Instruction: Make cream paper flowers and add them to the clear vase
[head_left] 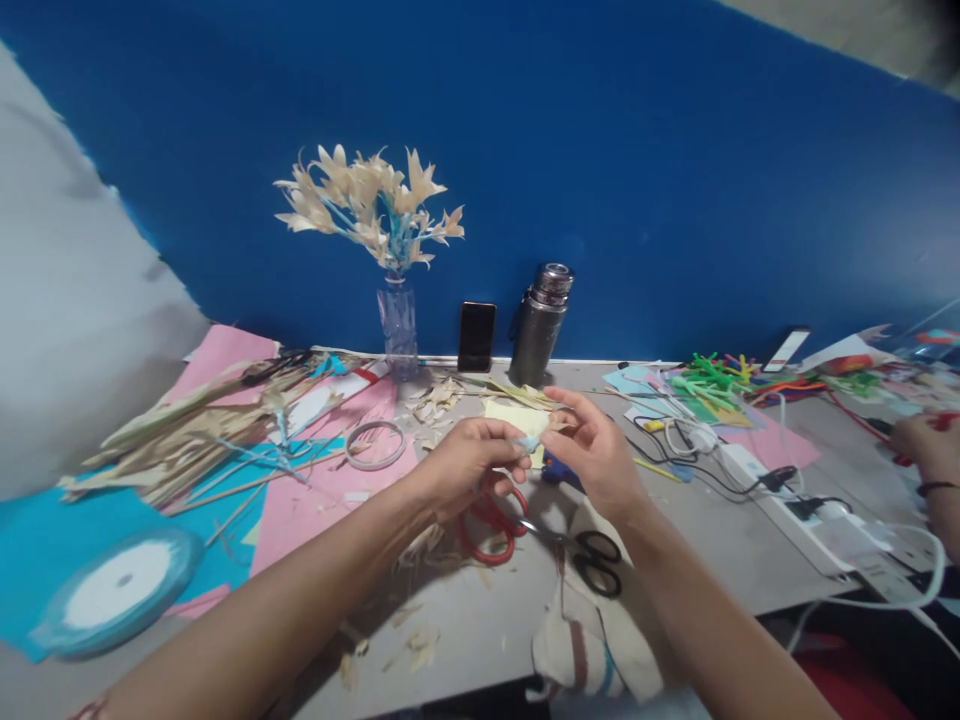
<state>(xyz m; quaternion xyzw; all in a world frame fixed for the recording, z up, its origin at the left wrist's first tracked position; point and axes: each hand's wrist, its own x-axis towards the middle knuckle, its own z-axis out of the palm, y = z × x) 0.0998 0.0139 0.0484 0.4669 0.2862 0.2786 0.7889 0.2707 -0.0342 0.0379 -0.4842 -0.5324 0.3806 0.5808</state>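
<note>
My left hand (pixel 480 460) is closed, pinching a small light-blue wrapped piece (pixel 529 443) between thumb and fingertips. My right hand (pixel 589 445) meets it from the other side, fingers curled around a tan husk petal piece (pixel 561 424) that seems joined to the blue part; the fingers partly hide it. Below the hands lie red-handled scissors (pixel 491 530) and black-handled scissors (pixel 596 560), their blades close together. A dark blue object (pixel 561 470) sits under my right hand, mostly covered. Behind the hands is a pale yellow paper (pixel 517 412).
Husk flowers (pixel 367 195) stand in a clear bottle (pixel 397 325), near a phone (pixel 477 337) and a flask (pixel 538 325). Dried husks (pixel 180 440), a tape ring (pixel 375 445) and a blue ribbon roll (pixel 120 590) lie left. Rightward are a power strip (pixel 780 510) and another person's hand (pixel 926 450).
</note>
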